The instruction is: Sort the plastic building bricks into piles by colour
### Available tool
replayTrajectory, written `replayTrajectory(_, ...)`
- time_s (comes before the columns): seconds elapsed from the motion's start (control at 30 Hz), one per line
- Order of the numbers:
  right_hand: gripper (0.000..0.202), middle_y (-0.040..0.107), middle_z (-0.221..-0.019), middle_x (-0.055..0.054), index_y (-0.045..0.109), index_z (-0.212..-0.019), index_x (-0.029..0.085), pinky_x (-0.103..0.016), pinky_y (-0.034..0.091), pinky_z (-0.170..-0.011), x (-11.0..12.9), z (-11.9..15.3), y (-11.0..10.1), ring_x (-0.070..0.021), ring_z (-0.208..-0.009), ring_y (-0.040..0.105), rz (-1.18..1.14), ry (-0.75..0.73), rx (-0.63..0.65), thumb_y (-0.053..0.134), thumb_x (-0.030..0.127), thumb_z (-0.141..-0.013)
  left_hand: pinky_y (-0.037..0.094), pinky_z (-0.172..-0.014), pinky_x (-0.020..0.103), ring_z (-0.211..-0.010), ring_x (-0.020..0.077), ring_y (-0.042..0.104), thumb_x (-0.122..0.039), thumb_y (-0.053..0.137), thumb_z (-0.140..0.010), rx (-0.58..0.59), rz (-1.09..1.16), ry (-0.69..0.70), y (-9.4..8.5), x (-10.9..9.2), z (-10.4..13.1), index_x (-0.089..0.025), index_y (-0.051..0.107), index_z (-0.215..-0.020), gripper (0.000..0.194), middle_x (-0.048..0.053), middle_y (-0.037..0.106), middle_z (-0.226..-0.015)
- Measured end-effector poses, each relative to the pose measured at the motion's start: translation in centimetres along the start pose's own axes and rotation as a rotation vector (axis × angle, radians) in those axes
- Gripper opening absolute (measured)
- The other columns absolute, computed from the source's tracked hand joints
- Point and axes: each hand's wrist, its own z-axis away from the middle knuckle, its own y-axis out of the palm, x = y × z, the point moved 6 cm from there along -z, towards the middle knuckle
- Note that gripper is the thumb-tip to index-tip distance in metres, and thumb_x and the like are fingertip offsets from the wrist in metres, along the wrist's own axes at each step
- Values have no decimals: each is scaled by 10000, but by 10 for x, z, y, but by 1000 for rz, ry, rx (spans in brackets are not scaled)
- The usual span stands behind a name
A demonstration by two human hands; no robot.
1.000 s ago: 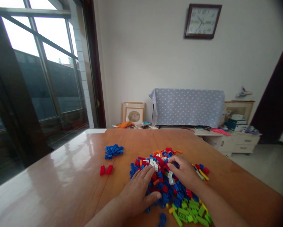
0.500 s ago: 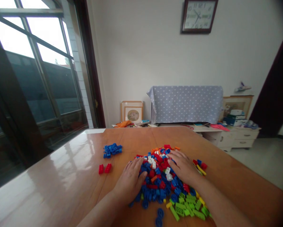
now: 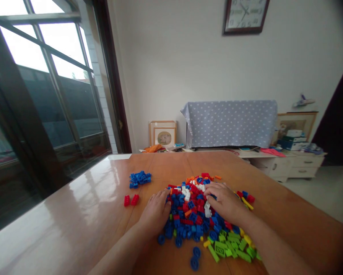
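Observation:
A mixed pile of building bricks (image 3: 188,214), mostly blue with red, white and orange ones among them, lies in front of me on the table. Against its left edge rests my left hand (image 3: 155,212), fingers stretched forward and thumb apart, holding nothing that I can see. My right hand (image 3: 225,200) lies over the pile's right side, also open, its fingers reaching in and its thumb near some white bricks (image 3: 207,210). Several light green bricks (image 3: 231,244) are gathered at the near right, by my right forearm. Two blue wheel-like pieces (image 3: 195,258) lie closest to me.
On the left of the wooden table (image 3: 82,214) sit a small heap of blue bricks (image 3: 139,178) and two red bricks (image 3: 131,200). A few red, blue and yellow bricks (image 3: 247,198) lie beyond my right wrist. A cloth-covered object (image 3: 231,124) stands behind the table.
My left hand has drawn slightly left, away from the pile's middle. Some bricks in the pile have shifted. The whole view has moved a little to the left.

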Motion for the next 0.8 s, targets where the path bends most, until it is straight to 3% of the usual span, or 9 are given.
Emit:
replayTrajectory(0.07,238,705,-1116,-47,713,-977,259,-376,398,-977,-13,-2,-7,-238,-1095,597,-4,39,-57,488,279,-900,355,-1119,418,-1297,273,499,-290,430,-956,1,13,26,-2,-6,1,-171,528,-1370,441,124,566,-1382)
replayTrajectory(0.17,222,705,-1000,-44,699,-960,242,-295,417,-815,-34,-1,-17,-211,-964,613,20,149,-113,491,284,-892,398,-1069,392,-1227,259,539,-269,454,-941,9,33,64,-5,-16,2,-216,583,-1280,367,94,603,-1300)
replayTrajectory(0.33,225,669,-745,-14,657,-765,232,-260,309,-605,-56,4,-16,-166,-709,579,76,303,7,487,309,-891,460,-954,370,-1094,254,584,-261,502,-914,40,40,66,-6,-27,5,-229,632,-1139,262,84,630,-1153)
replayTrajectory(0.43,208,673,-754,-11,665,-772,228,-248,308,-612,-47,6,-7,-161,-717,579,32,266,64,497,288,-879,464,-945,378,-1081,257,588,-268,494,-924,61,51,66,-4,-30,6,-230,630,-1153,269,88,632,-1134)
replayTrajectory(0.57,219,695,-911,-30,703,-946,232,-257,381,-727,-17,3,3,-181,-850,606,-84,89,74,500,231,-862,450,-991,402,-1123,257,578,-275,464,-951,63,74,118,-2,-35,7,-235,613,-1226,316,90,631,-1193)
replayTrajectory(0.8,246,688,-925,-24,691,-1003,241,-277,417,-751,7,3,-4,-185,-852,614,-217,2,-16,476,213,-885,411,-1076,432,-1236,250,529,-256,502,-940,6,124,211,-3,-44,9,-254,561,-1324,389,79,598,-1325)
